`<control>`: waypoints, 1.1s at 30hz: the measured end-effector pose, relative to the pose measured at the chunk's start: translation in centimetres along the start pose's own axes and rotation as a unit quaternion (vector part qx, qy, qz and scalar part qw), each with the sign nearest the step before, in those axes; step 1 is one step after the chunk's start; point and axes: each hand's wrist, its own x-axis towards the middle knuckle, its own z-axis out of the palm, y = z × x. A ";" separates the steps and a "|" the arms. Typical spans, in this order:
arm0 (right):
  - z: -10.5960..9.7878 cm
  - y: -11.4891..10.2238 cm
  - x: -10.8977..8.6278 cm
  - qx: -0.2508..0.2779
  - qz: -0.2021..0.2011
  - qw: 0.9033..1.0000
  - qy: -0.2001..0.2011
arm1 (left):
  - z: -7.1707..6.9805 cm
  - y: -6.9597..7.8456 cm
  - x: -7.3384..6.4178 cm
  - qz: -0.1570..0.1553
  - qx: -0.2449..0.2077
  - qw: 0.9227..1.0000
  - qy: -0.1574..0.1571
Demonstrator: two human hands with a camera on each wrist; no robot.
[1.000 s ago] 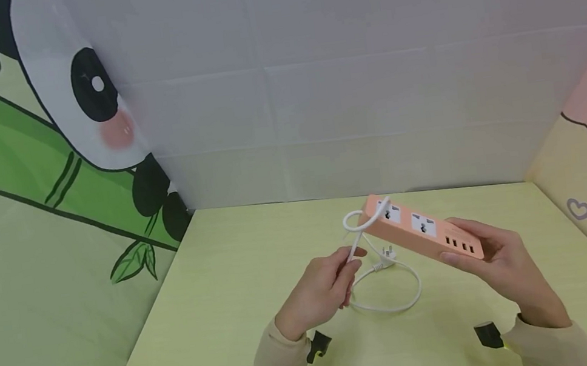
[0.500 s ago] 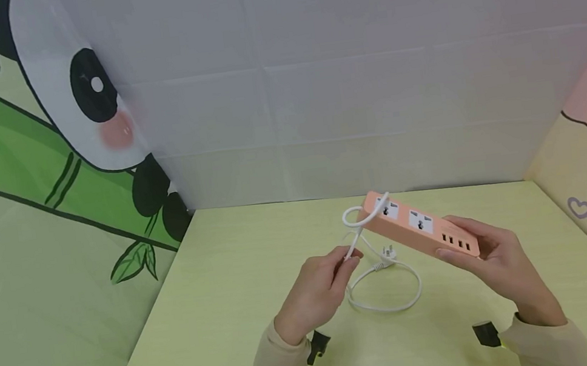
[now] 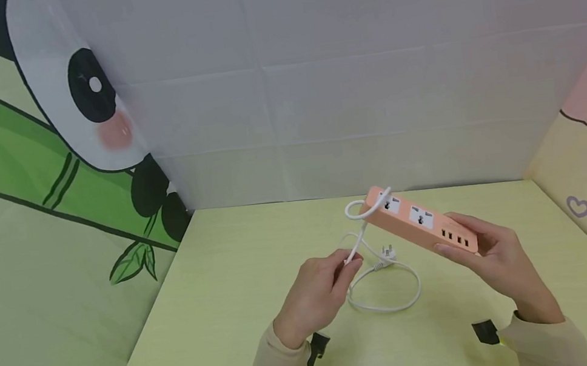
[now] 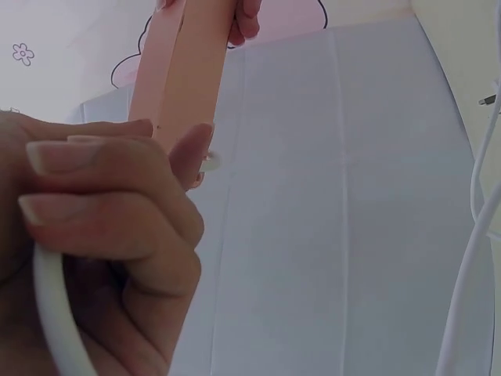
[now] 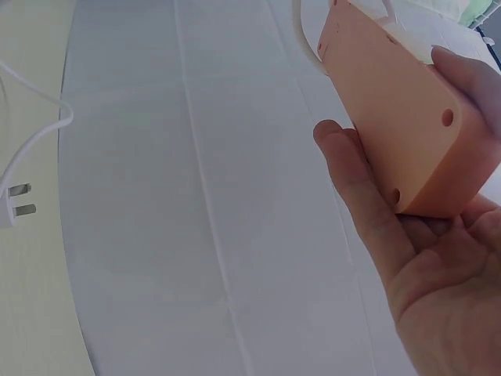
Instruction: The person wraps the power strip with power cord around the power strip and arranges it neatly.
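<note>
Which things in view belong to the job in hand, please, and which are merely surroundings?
Job in hand:
power strip, held by the right hand
white cord, pinched in the left hand
plug, at the cord's end

Surroundings:
table
grey backdrop
panda picture
heart drawing

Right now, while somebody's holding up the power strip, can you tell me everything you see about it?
The power strip is a long, peach-coloured box that looks like plastic. It has two white socket panels, four small dark slots and round holes underneath. It slants above the table, one end gripped by the right hand. A white cord loops by the other end, partly covering one panel.
</note>
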 end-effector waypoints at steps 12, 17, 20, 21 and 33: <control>0.0 0.0 0.1 -0.019 0.003 1.000 0.002 | -0.4 0.5 -0.4 0.005 -0.006 0.999 0.032; -0.1 0.2 0.1 -0.019 0.009 1.000 -0.001 | -0.4 0.6 -0.4 0.014 0.001 0.999 0.047; -0.1 0.3 0.1 -0.019 0.012 1.000 -0.003 | -0.4 0.6 -0.4 0.017 0.003 0.998 0.052; -0.1 0.3 0.1 -0.020 0.014 1.000 -0.004 | -0.4 0.6 -0.4 0.018 0.002 0.998 0.055; -0.1 0.7 0.3 -0.043 0.021 0.999 -0.002 | -0.7 0.8 -0.6 0.043 0.029 0.995 0.089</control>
